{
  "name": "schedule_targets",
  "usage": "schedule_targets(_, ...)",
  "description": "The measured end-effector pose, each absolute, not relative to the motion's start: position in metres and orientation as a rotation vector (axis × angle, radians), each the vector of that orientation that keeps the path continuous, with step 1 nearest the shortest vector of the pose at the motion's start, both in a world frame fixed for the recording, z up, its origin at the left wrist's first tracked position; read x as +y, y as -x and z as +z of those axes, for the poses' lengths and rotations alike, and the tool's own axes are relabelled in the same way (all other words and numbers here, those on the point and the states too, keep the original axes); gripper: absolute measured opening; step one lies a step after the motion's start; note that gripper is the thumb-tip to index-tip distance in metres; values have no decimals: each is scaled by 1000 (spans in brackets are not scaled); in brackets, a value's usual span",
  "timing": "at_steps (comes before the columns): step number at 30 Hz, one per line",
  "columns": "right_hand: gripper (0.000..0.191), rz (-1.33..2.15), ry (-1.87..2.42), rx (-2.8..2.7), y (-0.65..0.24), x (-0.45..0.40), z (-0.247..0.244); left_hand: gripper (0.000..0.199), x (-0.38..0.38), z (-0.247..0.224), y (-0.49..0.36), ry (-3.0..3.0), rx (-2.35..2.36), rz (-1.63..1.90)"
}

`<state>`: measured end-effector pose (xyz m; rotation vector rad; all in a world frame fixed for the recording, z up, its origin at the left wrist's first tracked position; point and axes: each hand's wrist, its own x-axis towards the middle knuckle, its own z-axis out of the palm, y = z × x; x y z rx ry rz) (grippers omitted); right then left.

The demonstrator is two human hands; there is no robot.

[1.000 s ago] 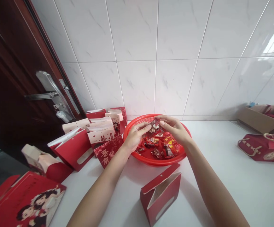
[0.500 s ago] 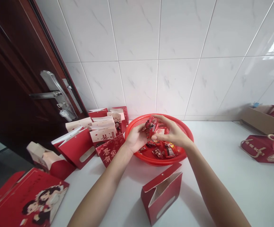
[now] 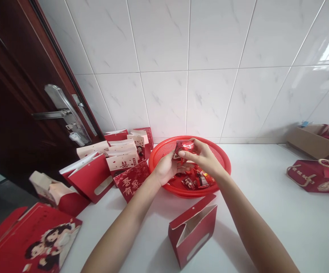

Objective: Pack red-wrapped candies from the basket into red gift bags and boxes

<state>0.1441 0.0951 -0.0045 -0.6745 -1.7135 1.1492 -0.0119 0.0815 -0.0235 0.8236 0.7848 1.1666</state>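
The red wrapped packets (image 3: 185,146) are up in my hands, over the left-centre part of the red basket (image 3: 223,161); I can't count them from here. My right hand (image 3: 205,157) has its grip closed on them, thumb across the front and fingers at the upper edge. My left hand (image 3: 165,169) is cupped at their lower left, but its fingertips are partly hidden, so I can't tell how far its grip is closed.

Below my hands, more shiny packets (image 3: 189,184) lie in the basket. Nearer to me on the white surface (image 3: 266,189), an open red box (image 3: 194,239) stands upright, set at an angle, its top gaping.

Just left of the basket I have a red box with white characters (image 3: 130,182), and beyond it a cluster of cream and red boxes (image 3: 123,161). At my lower left is a large red item with a cartoon couple (image 3: 30,242). Far right, a dark red box with a rope handle (image 3: 309,178) sits in front of an open cardboard box (image 3: 312,143). Keys (image 3: 76,139) hang at the lock of the dark door (image 3: 11,76), beside the tiled wall (image 3: 164,94).
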Motion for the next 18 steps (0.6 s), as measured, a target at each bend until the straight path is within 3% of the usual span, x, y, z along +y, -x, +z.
schedule_targets(12, 26, 1075, 796, -1846, -160, 103, -2, 32, 80, -21, 16, -1415, 919, 1483)
schedule_targets(18, 34, 968, 862, -1952, -160, 105, -4, 30, 79, -21, 17, -1499, 943, 1479)
